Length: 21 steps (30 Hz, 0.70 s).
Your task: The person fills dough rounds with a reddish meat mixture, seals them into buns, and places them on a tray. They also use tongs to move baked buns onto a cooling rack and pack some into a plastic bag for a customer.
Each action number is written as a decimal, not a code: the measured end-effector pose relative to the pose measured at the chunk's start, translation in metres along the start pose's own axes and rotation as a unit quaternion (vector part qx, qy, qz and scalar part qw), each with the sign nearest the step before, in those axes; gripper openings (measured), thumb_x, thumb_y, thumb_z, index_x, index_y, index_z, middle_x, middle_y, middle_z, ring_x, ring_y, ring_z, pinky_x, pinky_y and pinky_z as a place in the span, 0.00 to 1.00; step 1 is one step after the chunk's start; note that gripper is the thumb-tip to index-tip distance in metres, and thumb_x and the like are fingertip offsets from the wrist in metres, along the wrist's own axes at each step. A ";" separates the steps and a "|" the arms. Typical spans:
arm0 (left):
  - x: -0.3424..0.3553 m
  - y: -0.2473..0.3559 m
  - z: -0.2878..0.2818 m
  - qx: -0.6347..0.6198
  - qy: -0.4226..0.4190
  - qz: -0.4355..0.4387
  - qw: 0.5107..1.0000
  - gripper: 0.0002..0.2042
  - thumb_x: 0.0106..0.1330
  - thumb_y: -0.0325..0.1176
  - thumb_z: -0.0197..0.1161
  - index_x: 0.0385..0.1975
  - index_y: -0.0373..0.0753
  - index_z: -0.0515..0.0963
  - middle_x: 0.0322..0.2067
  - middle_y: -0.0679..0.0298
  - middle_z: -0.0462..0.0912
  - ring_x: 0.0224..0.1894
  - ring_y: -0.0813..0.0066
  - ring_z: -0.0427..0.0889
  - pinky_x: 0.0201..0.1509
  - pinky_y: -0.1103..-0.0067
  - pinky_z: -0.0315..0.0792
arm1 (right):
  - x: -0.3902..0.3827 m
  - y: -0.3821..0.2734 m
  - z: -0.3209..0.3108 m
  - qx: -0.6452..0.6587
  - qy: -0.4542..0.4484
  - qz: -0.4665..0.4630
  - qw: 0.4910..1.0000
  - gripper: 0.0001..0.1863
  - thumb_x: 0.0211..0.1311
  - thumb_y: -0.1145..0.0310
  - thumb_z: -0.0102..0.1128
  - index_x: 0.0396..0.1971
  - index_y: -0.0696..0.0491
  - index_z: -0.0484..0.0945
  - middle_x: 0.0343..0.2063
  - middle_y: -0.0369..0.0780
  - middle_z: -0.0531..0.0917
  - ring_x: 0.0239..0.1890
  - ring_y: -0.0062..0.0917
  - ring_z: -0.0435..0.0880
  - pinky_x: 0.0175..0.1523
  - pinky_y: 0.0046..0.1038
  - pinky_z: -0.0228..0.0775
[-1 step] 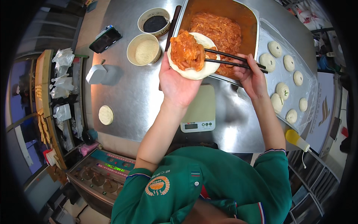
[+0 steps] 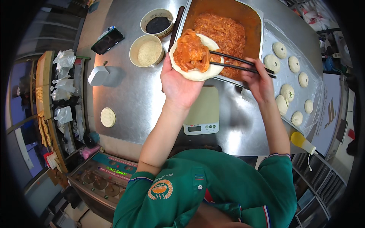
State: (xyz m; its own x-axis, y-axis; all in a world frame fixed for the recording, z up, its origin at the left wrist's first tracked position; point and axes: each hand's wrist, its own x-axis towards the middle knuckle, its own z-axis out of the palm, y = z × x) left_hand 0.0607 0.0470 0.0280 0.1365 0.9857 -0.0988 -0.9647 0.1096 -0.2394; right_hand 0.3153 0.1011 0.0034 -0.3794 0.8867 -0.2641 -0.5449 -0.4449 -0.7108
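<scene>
On my left hand point(image 2: 181, 89) rests a round white dough wrapper point(image 2: 196, 75), held from below by the upturned palm and fingers. A heap of orange-red shredded filling point(image 2: 190, 49) sits on the wrapper, mostly on its left part. My right hand point(image 2: 260, 81) is closed round a pair of black chopsticks point(image 2: 230, 57), whose tips reach the right side of the heap. Just beyond both hands stands a deep metal pan point(image 2: 253, 15), partly filled with the same mixture point(image 2: 224, 36). The wrapper covers the pan's near left corner.
A kitchen scale point(image 2: 201, 112) lies below my left hand. Bowls of black point(image 2: 159, 24) and pale point(image 2: 149, 53) grains stand left of the pan, beside a long brown handle point(image 2: 176, 28). Filled buns point(image 2: 293, 64) lie on a lined tray at right; a dough disc point(image 2: 108, 117) lies left.
The chopsticks and my right hand have shifted slightly down and to the right. My left hand with the wrapper has moved a touch left. The filling stays on the wrapper.
</scene>
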 end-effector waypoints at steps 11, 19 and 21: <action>-0.010 -0.013 0.008 0.066 0.015 -0.020 0.997 0.28 0.75 0.53 0.37 0.66 0.40 0.63 0.67 0.56 0.64 0.70 0.56 0.61 0.74 0.56 0.53 | -0.056 -0.013 0.010 -0.104 -0.009 -0.169 0.980 0.18 0.75 0.62 0.45 0.47 0.62 0.76 0.34 0.46 0.85 0.30 0.30 0.86 0.39 0.28 0.81; -0.022 -0.016 0.011 0.091 0.020 -0.019 0.995 0.28 0.76 0.52 0.38 0.66 0.38 0.63 0.66 0.56 0.66 0.69 0.57 0.63 0.74 0.58 0.53 | -0.063 -0.010 0.007 -0.081 0.056 -0.196 0.976 0.21 0.77 0.57 0.43 0.47 0.62 0.76 0.34 0.45 0.84 0.28 0.27 0.84 0.37 0.25 0.78; -0.025 -0.019 0.011 0.109 0.010 -0.009 0.994 0.28 0.76 0.52 0.38 0.66 0.38 0.63 0.66 0.56 0.66 0.69 0.57 0.63 0.74 0.58 0.53 | -0.065 -0.003 0.007 -0.051 0.063 -0.198 0.977 0.22 0.77 0.57 0.43 0.46 0.62 0.76 0.33 0.45 0.84 0.28 0.27 0.84 0.36 0.25 0.78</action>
State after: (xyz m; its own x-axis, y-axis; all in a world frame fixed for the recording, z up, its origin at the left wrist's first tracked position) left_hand 0.0729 0.0214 0.0452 0.1574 0.9807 -0.1162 -0.9875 0.1555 -0.0258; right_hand 0.3366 0.0434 0.0271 -0.0547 0.9981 -0.0288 -0.5500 -0.0542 -0.8334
